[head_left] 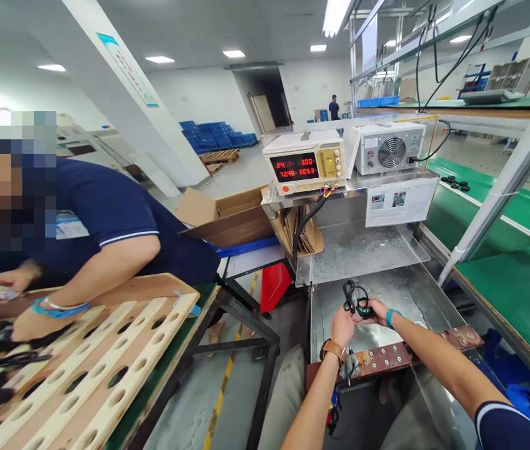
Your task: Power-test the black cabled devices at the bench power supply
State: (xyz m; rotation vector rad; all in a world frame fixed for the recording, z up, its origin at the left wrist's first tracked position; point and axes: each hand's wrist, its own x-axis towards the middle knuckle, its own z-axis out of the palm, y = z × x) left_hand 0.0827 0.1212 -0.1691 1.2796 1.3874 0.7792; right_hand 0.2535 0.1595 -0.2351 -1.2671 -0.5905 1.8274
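A coiled black cable [350, 295] is held between my two hands over the metal work surface [328, 306]. My left hand [342, 325] is closed on its lower left side. From the right, my right hand [378, 311] pinches the loops, its fingers close to the left ones. Both hands hide part of the cable. Below them runs a reddish-brown bar with metal studs [382, 357] along the near edge of the surface. A short dark wire lies beside my left wrist.
A power supply with red digits [305, 164] stands on the shelf beyond, next to a white fan-backed unit [389, 150]. A clear plastic sheet [363, 250] lies beneath. To the left, a co-worker [105, 206] leans over a wooden rack with round holes [105, 356]. Green benches [518, 300] flank the right.
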